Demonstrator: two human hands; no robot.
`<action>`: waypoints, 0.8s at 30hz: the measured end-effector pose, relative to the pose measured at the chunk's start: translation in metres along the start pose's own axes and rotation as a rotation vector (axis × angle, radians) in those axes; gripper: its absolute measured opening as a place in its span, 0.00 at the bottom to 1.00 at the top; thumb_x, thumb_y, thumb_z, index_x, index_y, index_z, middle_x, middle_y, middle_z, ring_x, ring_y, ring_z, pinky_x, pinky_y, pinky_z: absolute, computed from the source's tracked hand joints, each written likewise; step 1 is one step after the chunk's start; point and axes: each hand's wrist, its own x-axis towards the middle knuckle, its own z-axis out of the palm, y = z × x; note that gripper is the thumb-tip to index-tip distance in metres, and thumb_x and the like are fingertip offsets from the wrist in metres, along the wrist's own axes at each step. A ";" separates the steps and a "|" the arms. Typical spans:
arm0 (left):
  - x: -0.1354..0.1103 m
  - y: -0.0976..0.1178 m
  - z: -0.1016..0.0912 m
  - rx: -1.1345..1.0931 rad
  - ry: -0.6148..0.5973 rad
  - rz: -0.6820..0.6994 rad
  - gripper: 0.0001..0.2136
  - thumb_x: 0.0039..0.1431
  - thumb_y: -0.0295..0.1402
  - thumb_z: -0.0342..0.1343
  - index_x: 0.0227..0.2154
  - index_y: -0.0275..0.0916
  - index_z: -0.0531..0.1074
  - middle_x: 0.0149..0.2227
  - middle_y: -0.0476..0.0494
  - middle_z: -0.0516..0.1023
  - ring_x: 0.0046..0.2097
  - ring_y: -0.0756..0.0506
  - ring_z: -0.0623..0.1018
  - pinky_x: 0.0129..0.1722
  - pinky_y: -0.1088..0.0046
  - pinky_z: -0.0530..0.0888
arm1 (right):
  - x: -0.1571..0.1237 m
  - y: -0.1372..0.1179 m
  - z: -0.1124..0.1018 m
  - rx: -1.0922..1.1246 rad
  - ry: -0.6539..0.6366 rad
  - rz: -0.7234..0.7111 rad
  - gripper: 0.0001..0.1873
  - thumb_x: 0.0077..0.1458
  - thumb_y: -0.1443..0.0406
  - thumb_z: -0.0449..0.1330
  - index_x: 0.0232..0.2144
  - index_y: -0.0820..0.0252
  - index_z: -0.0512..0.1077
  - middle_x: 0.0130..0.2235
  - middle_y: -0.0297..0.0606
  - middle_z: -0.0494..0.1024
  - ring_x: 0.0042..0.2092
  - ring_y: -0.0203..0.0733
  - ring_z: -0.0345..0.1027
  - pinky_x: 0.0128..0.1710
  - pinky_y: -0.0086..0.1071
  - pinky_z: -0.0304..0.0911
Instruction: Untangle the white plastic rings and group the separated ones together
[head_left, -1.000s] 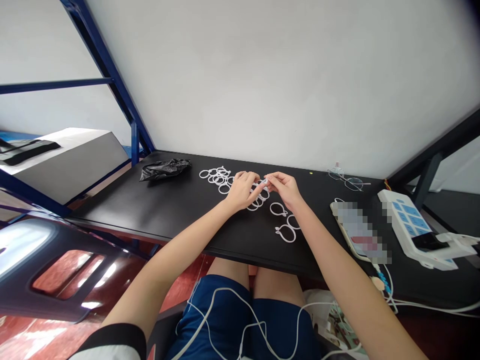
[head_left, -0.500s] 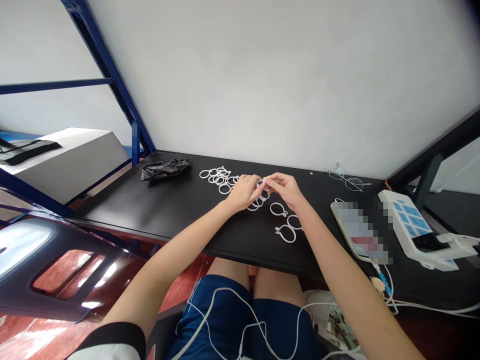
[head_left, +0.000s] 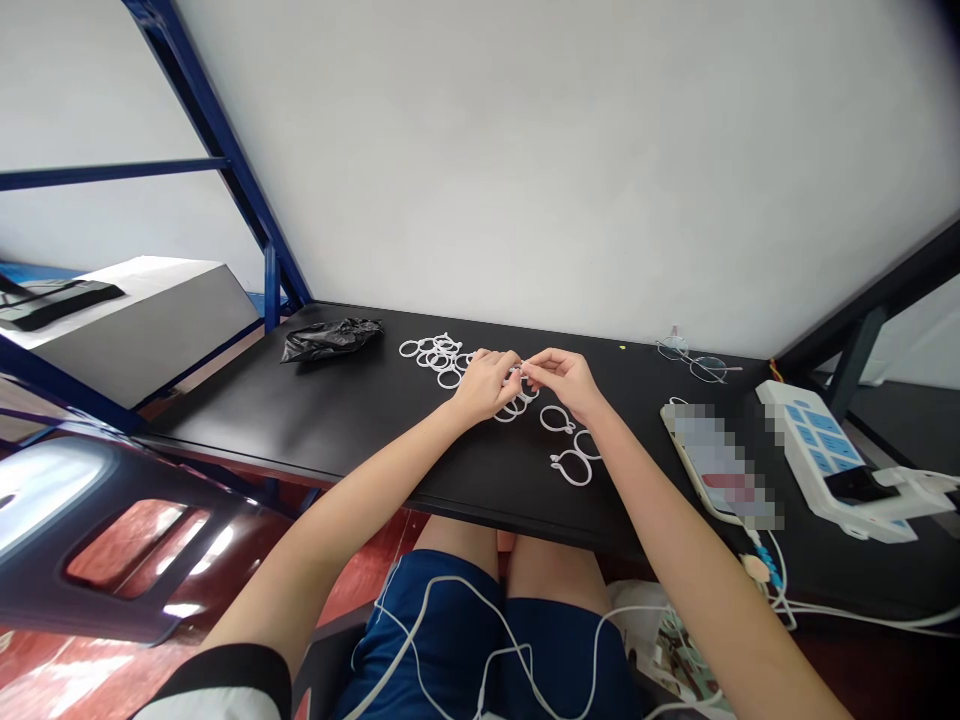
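Observation:
Both my hands meet above the middle of the black desk. My left hand [head_left: 487, 384] and my right hand [head_left: 564, 379] have their fingertips pinched together on a small white ring, mostly hidden by the fingers. Beneath them lie more white rings [head_left: 510, 408], partly covered by the hands. A pile of white plastic rings [head_left: 439, 352], each with a small clasp-like end, spreads to the left of my left hand. Nearer me, below my right wrist, several loose rings [head_left: 572, 468] rest on the desk, one partly behind my forearm.
A crumpled black plastic bag [head_left: 330, 340] lies at the desk's left. To the right are eyeglasses [head_left: 691, 360], a phone [head_left: 720, 465] on a cable and a white power strip [head_left: 832, 455]. White cables [head_left: 517, 640] trail over my lap. A blue metal frame [head_left: 217, 140] rises at the left.
My right fingertips have shifted slightly left, closer to my left fingers. The loose rings and other things on the desk have stayed where they were.

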 end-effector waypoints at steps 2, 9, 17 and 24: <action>0.000 0.000 0.000 0.015 0.031 -0.028 0.09 0.65 0.35 0.41 0.35 0.39 0.65 0.29 0.46 0.74 0.33 0.46 0.73 0.40 0.65 0.65 | 0.000 0.001 -0.001 -0.001 -0.002 -0.002 0.18 0.39 0.53 0.72 0.26 0.59 0.77 0.28 0.38 0.79 0.29 0.37 0.70 0.29 0.33 0.67; 0.001 0.003 -0.001 0.041 0.050 -0.093 0.11 0.65 0.37 0.42 0.29 0.39 0.63 0.27 0.47 0.73 0.30 0.47 0.71 0.37 0.67 0.63 | 0.002 0.006 -0.001 0.014 -0.014 0.014 0.17 0.35 0.55 0.73 0.25 0.61 0.77 0.28 0.37 0.78 0.29 0.38 0.70 0.28 0.32 0.66; 0.001 0.003 -0.003 0.070 0.018 -0.098 0.10 0.60 0.30 0.41 0.23 0.39 0.60 0.20 0.49 0.68 0.25 0.48 0.67 0.34 0.67 0.60 | 0.002 0.005 -0.001 -0.030 -0.045 0.033 0.17 0.35 0.55 0.73 0.24 0.61 0.78 0.28 0.38 0.79 0.30 0.39 0.71 0.29 0.33 0.67; 0.001 0.001 -0.001 0.068 -0.011 -0.098 0.12 0.59 0.30 0.42 0.20 0.40 0.58 0.18 0.50 0.65 0.22 0.49 0.66 0.34 0.67 0.61 | 0.002 0.004 0.000 -0.016 -0.050 0.050 0.17 0.35 0.55 0.73 0.24 0.61 0.78 0.26 0.37 0.78 0.27 0.36 0.69 0.30 0.33 0.67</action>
